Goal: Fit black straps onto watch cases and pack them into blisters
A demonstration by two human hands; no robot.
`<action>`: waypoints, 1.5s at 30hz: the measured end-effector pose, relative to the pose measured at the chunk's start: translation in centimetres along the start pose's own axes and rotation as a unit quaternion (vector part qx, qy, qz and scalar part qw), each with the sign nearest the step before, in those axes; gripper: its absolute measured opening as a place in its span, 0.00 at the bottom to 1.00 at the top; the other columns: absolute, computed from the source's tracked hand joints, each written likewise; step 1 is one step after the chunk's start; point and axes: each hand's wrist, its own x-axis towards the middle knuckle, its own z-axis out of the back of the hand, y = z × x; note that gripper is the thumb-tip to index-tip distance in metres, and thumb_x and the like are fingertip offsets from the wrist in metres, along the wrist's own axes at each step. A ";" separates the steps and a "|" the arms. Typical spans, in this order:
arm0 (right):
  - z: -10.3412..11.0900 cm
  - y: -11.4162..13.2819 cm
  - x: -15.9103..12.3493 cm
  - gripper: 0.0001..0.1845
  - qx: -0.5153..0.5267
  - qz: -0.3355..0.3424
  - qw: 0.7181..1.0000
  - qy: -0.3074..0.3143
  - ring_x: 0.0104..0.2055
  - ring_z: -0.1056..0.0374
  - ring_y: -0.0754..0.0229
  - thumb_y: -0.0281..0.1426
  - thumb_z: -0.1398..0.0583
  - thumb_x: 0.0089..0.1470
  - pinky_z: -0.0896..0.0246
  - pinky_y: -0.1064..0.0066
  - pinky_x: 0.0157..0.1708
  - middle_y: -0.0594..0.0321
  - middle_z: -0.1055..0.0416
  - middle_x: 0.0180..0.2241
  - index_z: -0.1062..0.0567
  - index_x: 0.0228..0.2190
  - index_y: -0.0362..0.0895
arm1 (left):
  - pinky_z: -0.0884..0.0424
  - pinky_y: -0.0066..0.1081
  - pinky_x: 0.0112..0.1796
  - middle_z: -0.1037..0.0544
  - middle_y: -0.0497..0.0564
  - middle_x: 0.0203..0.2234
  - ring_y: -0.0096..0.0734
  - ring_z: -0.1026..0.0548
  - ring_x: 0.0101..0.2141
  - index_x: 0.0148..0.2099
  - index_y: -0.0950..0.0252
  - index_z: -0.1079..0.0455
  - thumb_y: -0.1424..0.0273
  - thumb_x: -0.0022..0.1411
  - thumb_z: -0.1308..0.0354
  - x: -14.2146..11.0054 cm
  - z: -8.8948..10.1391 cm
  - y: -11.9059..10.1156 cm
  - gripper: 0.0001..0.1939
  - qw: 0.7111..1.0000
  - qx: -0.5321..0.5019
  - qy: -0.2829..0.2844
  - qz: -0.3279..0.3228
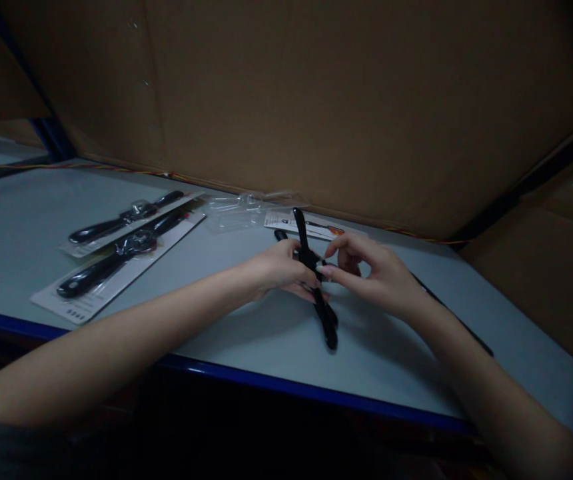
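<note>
My left hand (284, 267) is wrapped around the middle of a black two-handled tool that looks like a spokeshave (326, 327), holding it tilted above the table. My right hand (371, 270) is closed in a pinch at the tool's centre, with thumb and forefinger on a small part I cannot make out. A second black handle end (280, 235) shows just behind the left hand; much of it is hidden by the hand and the held tool.
Two carded packs (91, 293) with similar black tools lie on the table (246, 333) at left. Clear plastic shells (236, 212) and a printed card (279, 220) sit at the back. A thin dark strip (456, 320) lies at right. Cardboard (316, 100) walls the rear.
</note>
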 end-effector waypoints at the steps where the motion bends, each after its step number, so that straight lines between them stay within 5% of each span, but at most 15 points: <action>1: 0.2 -0.2 0.0 0.10 -0.027 0.013 1.000 0.009 0.23 0.41 0.64 0.36 0.41 0.50 0.49 0.70 0.28 0.69 0.37 0.20 0.32 0.34 0.46 | 0.26 0.37 0.33 0.26 0.50 0.25 0.33 0.22 0.25 0.45 0.73 0.42 0.89 0.46 0.44 0.0 0.0 0.0 0.23 1.000 0.001 0.000 0.000; 4: 0.4 -0.4 0.1 0.10 -0.097 0.046 0.994 0.031 0.23 0.41 0.65 0.36 0.41 0.51 0.50 0.68 0.33 0.70 0.36 0.20 0.32 0.35 0.45 | 0.26 0.37 0.33 0.27 0.50 0.26 0.32 0.22 0.25 0.45 0.72 0.43 0.89 0.47 0.44 0.0 0.0 0.0 0.23 1.000 -0.003 0.005 0.006; 7: -0.2 0.0 0.2 0.09 -0.137 0.067 0.988 0.034 0.22 0.43 0.65 0.35 0.45 0.55 0.53 0.67 0.32 0.69 0.37 0.19 0.33 0.26 0.44 | 0.26 0.37 0.33 0.26 0.50 0.26 0.33 0.22 0.25 0.44 0.73 0.42 0.89 0.46 0.45 0.1 0.0 0.2 0.22 1.000 0.003 0.022 0.012; 12: -1.1 0.7 0.1 0.20 -0.060 -0.005 0.998 0.024 0.21 0.43 0.65 0.36 0.50 0.58 0.53 0.69 0.28 0.67 0.39 0.16 0.35 0.18 0.44 | 0.26 0.36 0.31 0.26 0.51 0.25 0.32 0.23 0.24 0.41 0.73 0.40 0.89 0.45 0.45 0.3 0.1 0.4 0.20 1.000 0.008 0.028 -0.004; 16: -0.4 0.7 0.0 0.15 0.034 -0.038 0.999 0.004 0.23 0.41 0.64 0.37 0.48 0.57 0.51 0.71 0.25 0.65 0.35 0.20 0.32 0.22 0.44 | 0.26 0.38 0.32 0.27 0.49 0.25 0.33 0.23 0.24 0.43 0.72 0.41 0.89 0.45 0.44 0.2 0.2 0.3 0.22 1.000 0.000 0.008 -0.002; 18: 0.1 0.4 0.0 0.08 0.016 -0.014 1.000 0.001 0.23 0.41 0.64 0.36 0.44 0.53 0.50 0.71 0.26 0.67 0.36 0.20 0.31 0.29 0.44 | 0.26 0.39 0.33 0.27 0.50 0.25 0.34 0.23 0.25 0.45 0.73 0.42 0.88 0.45 0.43 0.2 0.2 0.2 0.24 1.000 -0.003 0.003 -0.002; 21: 0.5 -0.3 -0.1 0.11 -0.051 0.037 0.998 0.024 0.23 0.41 0.64 0.35 0.41 0.51 0.48 0.69 0.31 0.70 0.37 0.20 0.31 0.38 0.46 | 0.26 0.40 0.34 0.27 0.51 0.26 0.35 0.22 0.25 0.47 0.74 0.42 0.88 0.44 0.43 0.2 0.2 0.2 0.26 1.000 -0.008 0.016 -0.009; 28: -0.6 0.0 -0.1 0.13 -0.090 0.038 0.995 0.022 0.23 0.42 0.64 0.35 0.46 0.55 0.50 0.68 0.31 0.67 0.36 0.18 0.31 0.22 0.44 | 0.26 0.39 0.32 0.26 0.53 0.26 0.35 0.23 0.24 0.45 0.74 0.41 0.87 0.45 0.45 0.5 0.2 0.2 0.22 1.000 -0.008 0.010 0.002; 35: 0.3 0.5 -0.2 0.07 0.033 0.001 0.999 0.004 0.24 0.41 0.65 0.34 0.45 0.54 0.49 0.71 0.26 0.67 0.36 0.21 0.29 0.30 0.45 | 0.25 0.38 0.30 0.26 0.50 0.24 0.35 0.22 0.25 0.43 0.72 0.40 0.88 0.43 0.42 0.5 0.5 0.5 0.23 0.999 -0.014 0.021 -0.027; 39: 0.4 -0.1 0.0 0.08 -0.049 0.036 0.998 0.016 0.22 0.42 0.65 0.35 0.42 0.52 0.49 0.70 0.30 0.71 0.39 0.18 0.29 0.36 0.46 | 0.25 0.37 0.30 0.26 0.50 0.24 0.35 0.22 0.25 0.44 0.72 0.41 0.88 0.43 0.42 0.5 0.3 0.5 0.24 1.000 -0.017 0.018 -0.018; 45: -1.0 0.5 0.0 0.12 -0.158 0.007 0.987 -0.037 0.21 0.46 0.64 0.37 0.45 0.54 0.53 0.70 0.29 0.68 0.39 0.16 0.33 0.23 0.44 | 0.26 0.33 0.30 0.25 0.53 0.24 0.32 0.23 0.24 0.42 0.73 0.39 0.89 0.45 0.45 0.3 -0.1 0.2 0.20 1.000 0.005 0.018 -0.002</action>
